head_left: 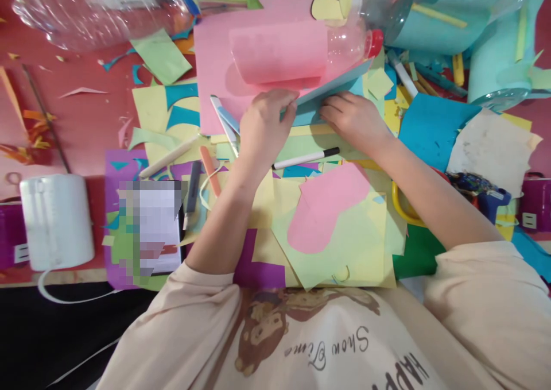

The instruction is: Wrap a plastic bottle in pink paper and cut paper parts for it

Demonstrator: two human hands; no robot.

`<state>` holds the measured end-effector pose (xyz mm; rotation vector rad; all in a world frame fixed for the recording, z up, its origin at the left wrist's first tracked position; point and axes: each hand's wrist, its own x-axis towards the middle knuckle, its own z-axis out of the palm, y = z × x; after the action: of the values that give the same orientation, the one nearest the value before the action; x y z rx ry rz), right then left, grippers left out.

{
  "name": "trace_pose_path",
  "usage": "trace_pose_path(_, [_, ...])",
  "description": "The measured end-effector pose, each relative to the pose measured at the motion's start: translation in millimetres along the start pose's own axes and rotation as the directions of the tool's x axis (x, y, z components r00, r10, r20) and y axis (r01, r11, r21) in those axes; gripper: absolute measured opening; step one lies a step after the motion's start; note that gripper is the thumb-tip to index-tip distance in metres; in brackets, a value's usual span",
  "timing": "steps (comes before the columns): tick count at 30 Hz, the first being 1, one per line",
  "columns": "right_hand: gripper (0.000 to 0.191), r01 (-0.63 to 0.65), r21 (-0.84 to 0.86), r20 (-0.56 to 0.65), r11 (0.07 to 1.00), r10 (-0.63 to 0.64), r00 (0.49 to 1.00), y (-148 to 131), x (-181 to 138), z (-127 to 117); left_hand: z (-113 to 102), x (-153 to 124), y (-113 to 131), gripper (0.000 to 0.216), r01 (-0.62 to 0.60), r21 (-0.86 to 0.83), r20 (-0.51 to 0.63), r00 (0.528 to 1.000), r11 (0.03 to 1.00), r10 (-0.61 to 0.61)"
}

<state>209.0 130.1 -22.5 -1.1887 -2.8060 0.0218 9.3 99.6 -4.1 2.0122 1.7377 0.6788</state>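
Table: red tabletop (86,126), littered with paper scraps.
Pink paper: large pink paper sheet (215,62), top edge curled over, lying beyond the hands.
Blue paper: blue paper sheet (336,82), lying at the pink sheet's near edge.
Left hand (264,123): curled, fingertips pinching the blue sheet's left end.
Right hand (350,117): spread, pressing it down.
Marker: white black-capped marker pen (305,158), just nearer than both hands.

craft table: paper scraps (161,57), marker (305,158)

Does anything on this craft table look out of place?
Yes. A clear bottle lies on its side at top left, and a red-capped bottle lies tipped by the pink paper. Cut paper scraps are strewn over the red table. The left hand and right hand rest on a blue sheet.
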Motion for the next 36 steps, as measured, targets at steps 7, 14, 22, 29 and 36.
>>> trace_pose_path(7, [0.035, -0.001, 0.065, -0.018, 0.998, 0.003, 1.0, 8, -12, -1, -2, -4, 4, 0.03, 0.028, 0.047, -0.02, 0.999, 0.998, -0.027])
trace_pose_path(14, [0.041, 0.022, 0.143, -0.031, 0.989, -0.018, 0.999, 20, -11, -8, -4, -4, 9, 0.028, 0.089, 0.12, 0.02, 0.996, 0.989, -0.092])
trace_pose_path(22, [0.03, -0.037, 0.091, 0.008, 0.995, 0.037, 0.999, 17, -10, -6, -2, -5, 5, 0.03, 0.046, 0.11, 0.045, 0.998, 0.993, -0.051])
trace_pose_path(29, [0.036, -0.093, 0.173, -0.143, 0.98, 0.118, 0.983, 4, -13, -28, -7, -5, 15, 0.032, 0.148, 0.191, 0.103, 0.98, 0.97, -0.17])
trace_pose_path(36, [0.034, -0.115, 0.113, -0.224, 0.987, 0.138, 0.965, -7, -42, -58, -12, -1, 5, 0.023, 0.132, 0.256, 0.009, 0.99, 0.958, -0.139])
